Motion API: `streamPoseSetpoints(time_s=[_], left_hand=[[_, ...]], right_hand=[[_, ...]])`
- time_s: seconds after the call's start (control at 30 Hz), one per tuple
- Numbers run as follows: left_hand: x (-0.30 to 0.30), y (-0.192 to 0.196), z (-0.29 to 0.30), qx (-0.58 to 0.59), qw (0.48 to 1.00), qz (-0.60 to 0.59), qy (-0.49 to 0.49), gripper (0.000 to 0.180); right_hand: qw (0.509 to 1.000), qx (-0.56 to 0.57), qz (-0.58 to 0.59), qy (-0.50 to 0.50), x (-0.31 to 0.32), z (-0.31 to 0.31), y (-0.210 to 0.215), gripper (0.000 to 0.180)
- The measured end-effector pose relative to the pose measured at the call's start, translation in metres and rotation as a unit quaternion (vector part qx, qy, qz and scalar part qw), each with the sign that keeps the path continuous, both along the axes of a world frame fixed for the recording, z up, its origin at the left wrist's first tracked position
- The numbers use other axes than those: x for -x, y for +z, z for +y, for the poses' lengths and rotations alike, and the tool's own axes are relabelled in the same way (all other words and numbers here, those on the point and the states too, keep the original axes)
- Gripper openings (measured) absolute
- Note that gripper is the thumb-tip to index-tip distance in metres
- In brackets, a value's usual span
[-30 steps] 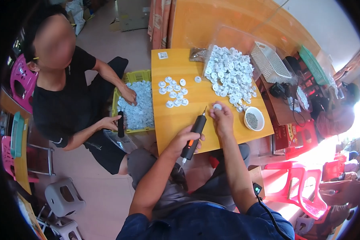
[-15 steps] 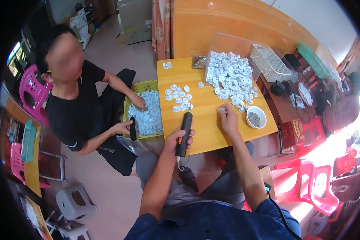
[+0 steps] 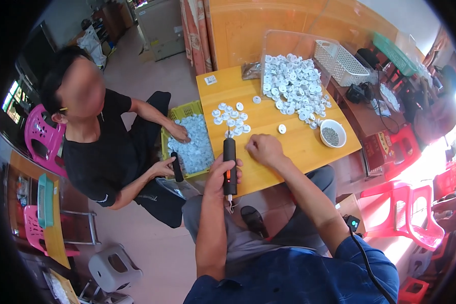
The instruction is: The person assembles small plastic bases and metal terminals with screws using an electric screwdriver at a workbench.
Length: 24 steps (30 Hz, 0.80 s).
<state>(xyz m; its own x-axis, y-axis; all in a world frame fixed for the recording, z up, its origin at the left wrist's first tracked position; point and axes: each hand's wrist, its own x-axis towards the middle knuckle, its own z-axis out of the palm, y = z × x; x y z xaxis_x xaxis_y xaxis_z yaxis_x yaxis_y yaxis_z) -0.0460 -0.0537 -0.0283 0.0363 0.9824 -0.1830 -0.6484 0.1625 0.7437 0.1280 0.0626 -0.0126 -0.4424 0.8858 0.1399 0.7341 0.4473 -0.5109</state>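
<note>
Right hand (image 3: 266, 150) has moved nearer the screwdriver (image 3: 229, 150) the left hand (image 3: 218, 177) holds.

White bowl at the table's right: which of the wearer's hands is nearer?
Right. The right hand is over the table, left of the white bowl and apart from it. The left hand is farther left, gripping the black screwdriver.
</note>
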Motion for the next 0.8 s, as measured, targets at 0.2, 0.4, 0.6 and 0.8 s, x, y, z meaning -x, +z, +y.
streamPoseSetpoints(time_s=[0.2,0.4,0.6,0.8], left_hand=[[-0.001,0.002,-0.002,0.0,1.0,0.021,-0.004,0.042],[-0.001,0.006,-0.006,-0.009,0.999,0.034,-0.005,0.044],[-0.003,0.009,-0.01,-0.008,0.999,0.034,0.003,0.044],[0.0,0.004,-0.01,0.008,0.998,0.058,0.0,0.044]], right_hand=[[0.994,0.068,-0.081,-0.011,0.022,-0.001,0.002,0.028],[0.989,0.078,-0.124,-0.028,0.031,0.003,-0.003,0.026],[0.986,0.08,-0.137,-0.047,0.029,0.009,-0.011,0.021],[0.997,0.061,0.019,-0.05,0.015,0.024,-0.023,0.016]])
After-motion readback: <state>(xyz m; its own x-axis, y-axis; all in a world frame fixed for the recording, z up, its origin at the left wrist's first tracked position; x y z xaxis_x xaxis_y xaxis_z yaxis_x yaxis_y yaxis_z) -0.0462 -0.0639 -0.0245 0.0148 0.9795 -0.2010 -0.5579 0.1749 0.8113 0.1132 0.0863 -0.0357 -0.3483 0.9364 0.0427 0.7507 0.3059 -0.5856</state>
